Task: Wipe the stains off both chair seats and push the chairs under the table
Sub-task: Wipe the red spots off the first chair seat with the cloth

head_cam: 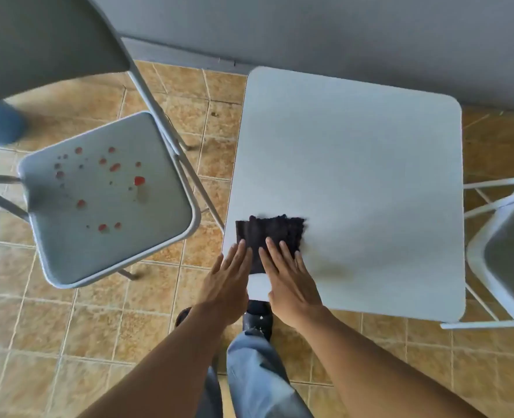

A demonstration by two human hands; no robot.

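Note:
A dark cloth (269, 233) lies flat near the front left corner of the white square table (370, 176). My left hand (227, 282) and my right hand (290, 279) both rest with spread fingers on the cloth's near edge. Left of the table stands a grey folding chair (107, 236) with several red and dark stains (139, 181) on its seat. A second chair (509, 254) shows only partly at the right edge; its seat has faint dark spots.
The floor is tan tile (68, 327). A grey wall (310, 31) runs behind the table. The left chair's backrest (38, 40) rises at the top left. My legs in blue trousers and dark shoes (257, 315) stand at the table's front edge.

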